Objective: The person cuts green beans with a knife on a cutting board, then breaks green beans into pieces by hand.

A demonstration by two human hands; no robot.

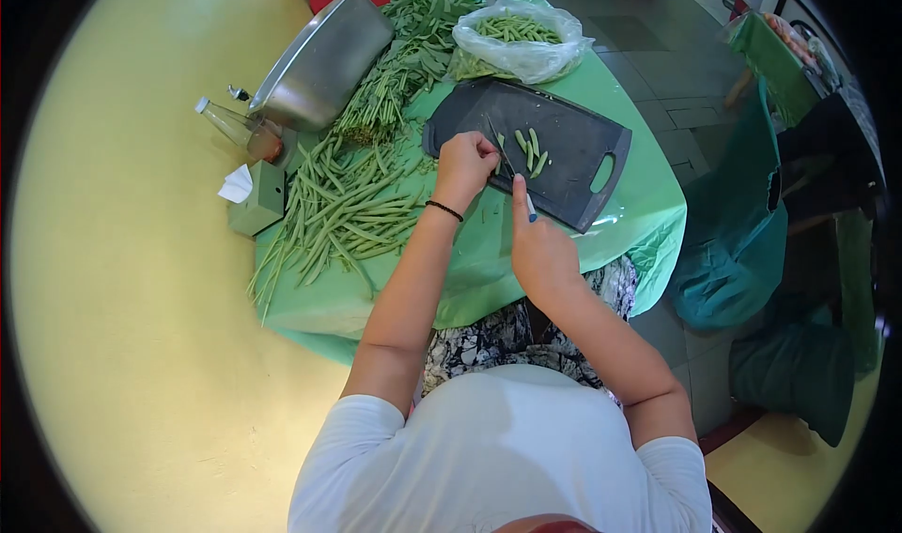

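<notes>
While the right hand (547,249) grips the knife (532,210) over the cutting board (583,124), forefinger forward, presumably for control, the left hand (470,164) pinches what looks like a bean (498,166); cut beans (534,148) lie there, whole beans (348,204) left of the board, likely for reach.

The cutting board (578,133) is dark grey, the beans (362,209) and tablecloth (460,262) green, the lap garment (489,336) patterned black and white.

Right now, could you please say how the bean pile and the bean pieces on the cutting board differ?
The bean pile has long beans; the bean pieces are short. The bean pile is a large heap on the green table cover; the bean pieces are few and scattered on the cutting board. Both are green.
</notes>
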